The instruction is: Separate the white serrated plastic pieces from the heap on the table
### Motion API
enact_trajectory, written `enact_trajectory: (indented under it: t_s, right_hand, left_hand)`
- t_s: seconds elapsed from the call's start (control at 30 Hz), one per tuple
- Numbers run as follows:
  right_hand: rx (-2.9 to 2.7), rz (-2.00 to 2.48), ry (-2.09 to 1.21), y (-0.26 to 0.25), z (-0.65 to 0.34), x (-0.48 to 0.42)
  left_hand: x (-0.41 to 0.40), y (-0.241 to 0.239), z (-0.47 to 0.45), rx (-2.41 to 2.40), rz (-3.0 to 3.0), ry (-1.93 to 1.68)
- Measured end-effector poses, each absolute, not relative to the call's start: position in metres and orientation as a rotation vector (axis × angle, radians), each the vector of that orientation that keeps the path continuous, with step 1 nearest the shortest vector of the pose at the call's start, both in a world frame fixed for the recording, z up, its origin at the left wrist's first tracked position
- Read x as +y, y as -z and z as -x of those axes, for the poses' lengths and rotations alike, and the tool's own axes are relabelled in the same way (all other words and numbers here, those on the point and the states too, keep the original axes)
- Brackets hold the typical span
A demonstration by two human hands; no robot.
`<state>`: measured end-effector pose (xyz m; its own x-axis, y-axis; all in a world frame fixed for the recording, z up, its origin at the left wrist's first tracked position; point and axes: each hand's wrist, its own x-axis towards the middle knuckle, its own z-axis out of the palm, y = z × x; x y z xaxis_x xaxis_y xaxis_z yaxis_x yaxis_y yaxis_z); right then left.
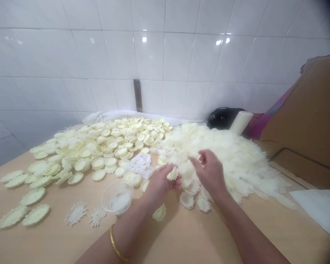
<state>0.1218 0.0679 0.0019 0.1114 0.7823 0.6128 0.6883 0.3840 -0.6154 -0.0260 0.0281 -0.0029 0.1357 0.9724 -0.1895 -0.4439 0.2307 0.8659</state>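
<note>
Pinched in my left hand [161, 183] is a small pale-yellow disc with a toothed edge [172, 173]. My right hand [210, 174] is raised in front of a heap of thin, frilly cream-white pieces [222, 154], its fingers curled in toward the thumb. Whatever sits at those fingertips, if anything, is too small to tell. Below my hands lie loose toothed discs [187, 200], and one more disc [159, 212] rests by my left wrist. A clear bowl [117, 198] with whitish contents stands left of my left forearm.
A large pile of thicker pale-yellow toothed discs [110, 143] spreads over the left of the table [181, 238]. A crumpled white cloth [140, 165] lies mid-table. Behind are a black bag [222, 116] and white roll [240, 123]. A cardboard box [305, 121] and white sheet [319, 209] are right.
</note>
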Motion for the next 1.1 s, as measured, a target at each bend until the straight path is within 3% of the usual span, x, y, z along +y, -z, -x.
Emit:
enact_trajectory:
  t_s: [0.2,0.43,0.73,1.1]
  right_hand:
    - [-1.637,1.196,-0.156,-0.004,-0.115,0.062]
    - [-1.766,1.055,-0.807,-0.014,-0.107,0.051]
    - [-1.751,0.817,-1.351,-0.014,-0.107,0.049]
    - [-1.798,0.821,-1.367,-0.015,-0.108,0.048]
  left_hand:
    - [0.030,0.005,0.024,0.916,-0.806,-1.145]
    - [0.028,0.001,0.024,0.963,-0.838,-1.188]
    - [0.026,0.002,0.022,0.955,-0.875,-1.227]
    - [0.027,0.007,0.025,1.139,-0.960,-1.231]
